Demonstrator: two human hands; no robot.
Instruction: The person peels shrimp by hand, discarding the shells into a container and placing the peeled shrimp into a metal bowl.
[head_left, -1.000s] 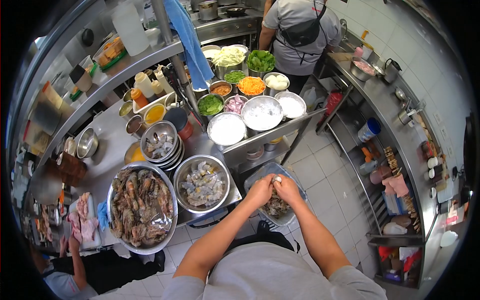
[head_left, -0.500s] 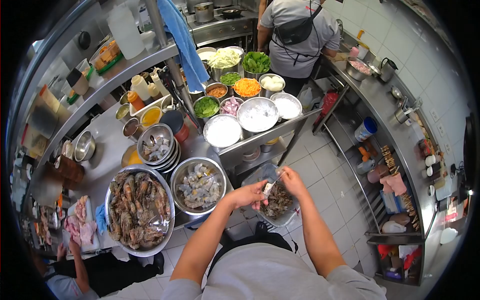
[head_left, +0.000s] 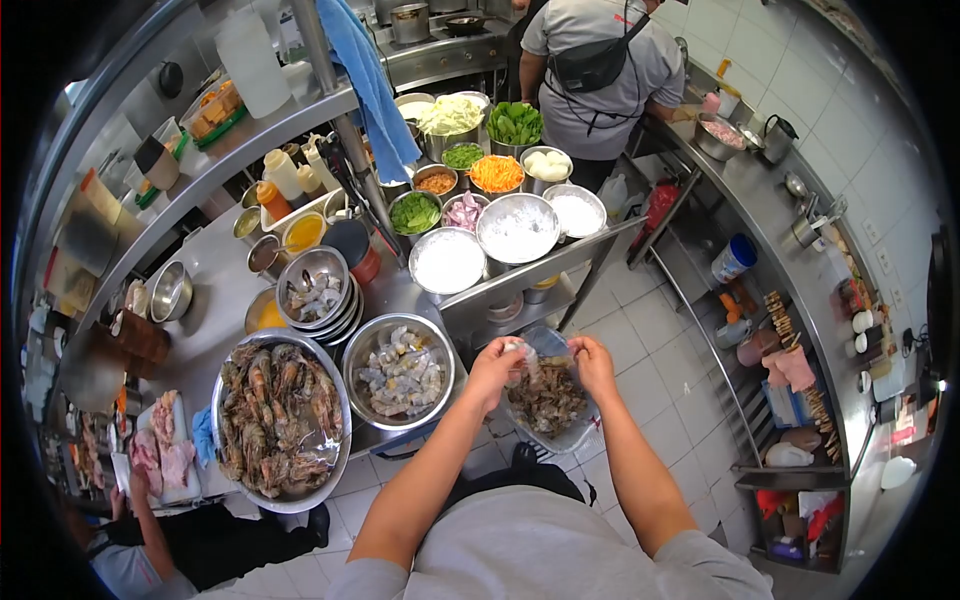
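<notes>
My left hand (head_left: pixel 495 371) is closed on a peeled shrimp (head_left: pixel 520 352), gripped between thumb and fingers. At the right, my right hand (head_left: pixel 596 369) has its fingertips pinched together; whatever they hold is too small to make out. Both hands hover over a clear plastic bin (head_left: pixel 578 438) heaped with brown shrimp heads and shells (head_left: pixel 545 400). Left of the bin, a steel bowl (head_left: pixel 449 350) contains peeled grey shrimp (head_left: pixel 400 372). Farther left, an oval metal tray (head_left: pixel 344 440) carries large unpeeled shrimp (head_left: pixel 270 415).
Stacked steel bowls (head_left: pixel 335 325) stand behind the shrimp bowl. Pans of chopped vegetables and white powder (head_left: pixel 447 262) fill the station ahead. One co-worker (head_left: pixel 600 80) stands at the back; another person's hand (head_left: pixel 138 480) is by raw meat (head_left: pixel 160 450) at lower left. Steel shelving (head_left: pixel 700 330) lines the right.
My hands have moved apart, the left one shifting left and up with the shrimp. The thin metal tool seen earlier in my right hand no longer shows clearly.
</notes>
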